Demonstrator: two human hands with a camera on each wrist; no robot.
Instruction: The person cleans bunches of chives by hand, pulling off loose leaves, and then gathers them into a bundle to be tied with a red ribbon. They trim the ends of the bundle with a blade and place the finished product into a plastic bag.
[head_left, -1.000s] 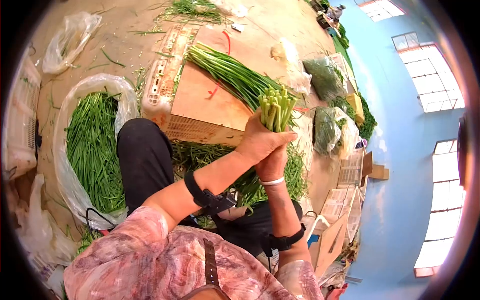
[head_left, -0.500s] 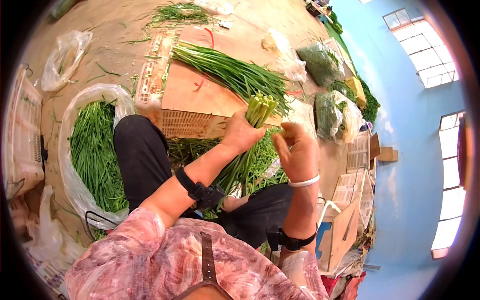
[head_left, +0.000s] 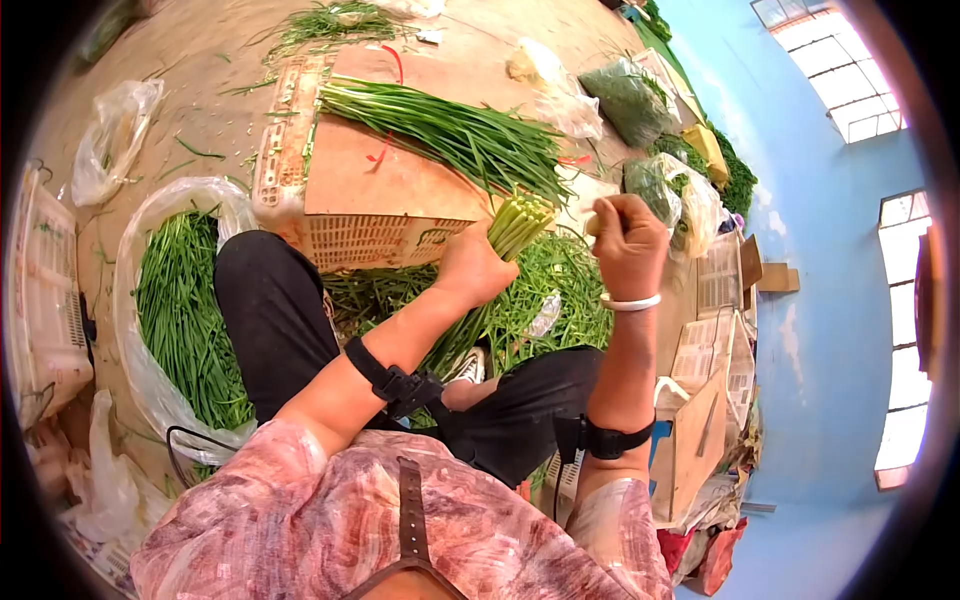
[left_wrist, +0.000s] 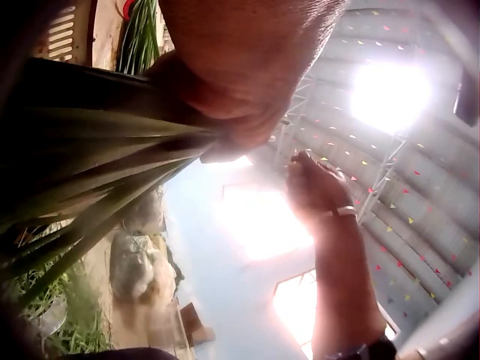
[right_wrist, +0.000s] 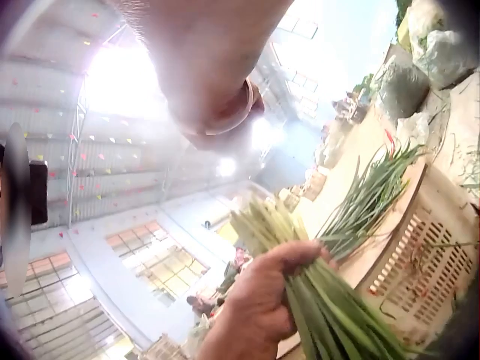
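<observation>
My left hand [head_left: 474, 266] grips a bunch of garlic chives [head_left: 520, 224] around its stems. The pale cut ends point up and the flat leaves [right_wrist: 330, 307] hang below the fist. Apart from the bunch, to its right, is my raised right hand [head_left: 630, 240], white bracelet at the wrist and fingers curled in. A small yellowish piece [head_left: 592, 226] shows at its fingertips, too small to name. Just beyond the left hand, another pile of chives [head_left: 440, 130] lies on a board [head_left: 370, 185] over an upturned plastic crate [head_left: 375, 243].
Loose greens [head_left: 560, 290] lie between the legs and the crate. A clear plastic bag [head_left: 130, 300] full of chives stands at the left. Red ties [head_left: 378, 155] lie on the board. Filled bags [head_left: 635, 105] and crates [head_left: 715, 280] line the right side.
Both hands were together on the bunch. The right hand has since come off it and moved right and up, its fingers curling in. The left hand keeps its grip, the bunch slightly lower.
</observation>
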